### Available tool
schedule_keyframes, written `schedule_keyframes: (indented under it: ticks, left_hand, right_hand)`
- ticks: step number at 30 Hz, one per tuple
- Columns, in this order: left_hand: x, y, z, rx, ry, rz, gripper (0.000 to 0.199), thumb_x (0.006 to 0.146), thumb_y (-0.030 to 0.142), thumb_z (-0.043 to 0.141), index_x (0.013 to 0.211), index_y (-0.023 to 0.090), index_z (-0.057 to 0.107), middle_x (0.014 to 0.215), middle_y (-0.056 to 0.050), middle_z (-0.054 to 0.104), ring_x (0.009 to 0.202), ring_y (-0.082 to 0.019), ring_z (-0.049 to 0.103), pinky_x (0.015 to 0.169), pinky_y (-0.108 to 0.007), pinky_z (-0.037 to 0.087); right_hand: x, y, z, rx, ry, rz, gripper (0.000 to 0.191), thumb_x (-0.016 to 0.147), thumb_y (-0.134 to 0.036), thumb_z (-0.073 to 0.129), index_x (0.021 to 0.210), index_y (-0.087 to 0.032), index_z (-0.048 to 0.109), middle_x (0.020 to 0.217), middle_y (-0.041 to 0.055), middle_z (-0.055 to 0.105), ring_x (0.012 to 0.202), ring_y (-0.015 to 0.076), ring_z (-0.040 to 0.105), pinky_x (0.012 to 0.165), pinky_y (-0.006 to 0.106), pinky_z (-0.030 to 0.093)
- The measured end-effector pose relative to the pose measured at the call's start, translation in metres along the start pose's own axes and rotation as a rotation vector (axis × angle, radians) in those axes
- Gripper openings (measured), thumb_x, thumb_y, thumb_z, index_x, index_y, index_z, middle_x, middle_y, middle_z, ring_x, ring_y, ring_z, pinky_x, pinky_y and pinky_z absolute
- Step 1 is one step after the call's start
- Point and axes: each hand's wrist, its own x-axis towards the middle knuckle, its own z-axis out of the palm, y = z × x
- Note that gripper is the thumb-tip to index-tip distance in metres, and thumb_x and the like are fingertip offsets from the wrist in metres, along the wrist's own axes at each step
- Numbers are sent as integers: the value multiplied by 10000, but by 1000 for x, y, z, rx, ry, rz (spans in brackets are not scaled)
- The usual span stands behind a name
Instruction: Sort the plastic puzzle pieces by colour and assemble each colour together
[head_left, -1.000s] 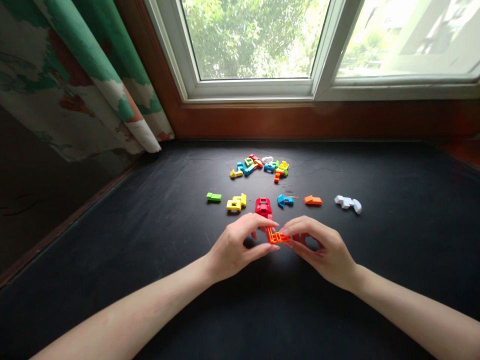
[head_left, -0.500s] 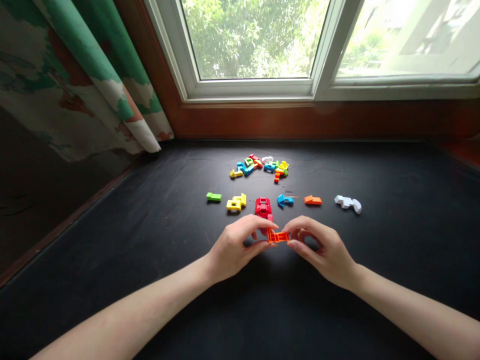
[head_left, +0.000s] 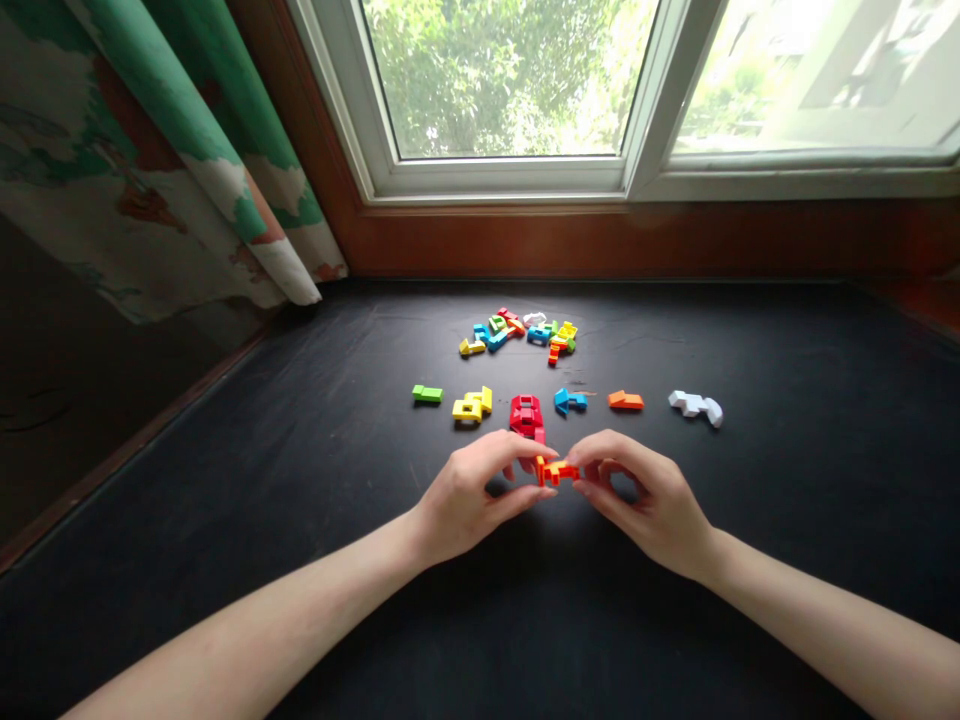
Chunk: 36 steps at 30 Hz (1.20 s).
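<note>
Between both hands is a small orange plastic piece [head_left: 557, 471], held above the dark table. My left hand [head_left: 474, 492] pinches its left end between thumb and fingers. The right end is in the fingertips of my right hand [head_left: 646, 500]. Just beyond my left fingers lies a red piece [head_left: 526, 412], its near end partly hidden by them. In a row with it lie a green piece [head_left: 427, 394], a yellow piece [head_left: 472, 406], a blue piece [head_left: 571, 401], another orange piece [head_left: 625, 400] and a white piece [head_left: 696, 407].
Farther back on the black tabletop [head_left: 300, 420] is a loose pile of several coloured pieces [head_left: 498, 334], with a yellow one [head_left: 472, 347] at its left edge. A window [head_left: 510, 180] stands behind the table, and a patterned curtain [head_left: 225, 150] hangs at the left.
The orange piece has been turned between the fingers, so a different side of it now faces the camera. Both hands stay in nearly the same place.
</note>
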Motion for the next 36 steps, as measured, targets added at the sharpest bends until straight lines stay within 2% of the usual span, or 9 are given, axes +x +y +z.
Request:
schedule_keyframes:
  ticks: [10,15,23,31,36]
  left_hand:
    - [0,3,-1,10,-25,-28,216,914,159,602,1118,128,664,947,-75,716,817,-149,664,735,-235,551]
    - [0,3,-1,15,-13,-14,206,917,153,591,1106,121,665,942,-82,713,798,-145,657,712,-232,552]
    - [-3,-1,0,8,1,14,209,905,145,628,1112,149,651,1010,-87,721,888,-168,679,793,-273,567]
    - [-1,-1,0,-16,-1,49,237,889,172,668,1124,147,652,1025,-95,718,921,-175,680,730,-240,564]
    - [-1,-1,0,10,-23,43,340,857,213,721,1180,151,635,1060,-101,718,943,-187,679,839,-294,570]
  right_hand:
    - [-1,1,1,-13,3,-17,122,917,-151,599,1019,-218,609,963,55,693,712,145,641,573,244,530]
    - [-1,2,1,5,7,20,86,928,-208,612,1014,-215,610,940,53,684,684,133,616,573,234,541]
    - [-2,4,-1,4,-14,61,105,952,-288,595,1021,-215,623,895,48,700,699,152,636,593,248,547]
    - [0,0,1,-17,24,31,78,912,-207,621,984,-215,594,852,23,678,620,116,600,526,209,526]
    - [0,-1,2,-32,39,12,86,902,-202,627,978,-214,587,848,25,679,588,108,578,517,212,523]
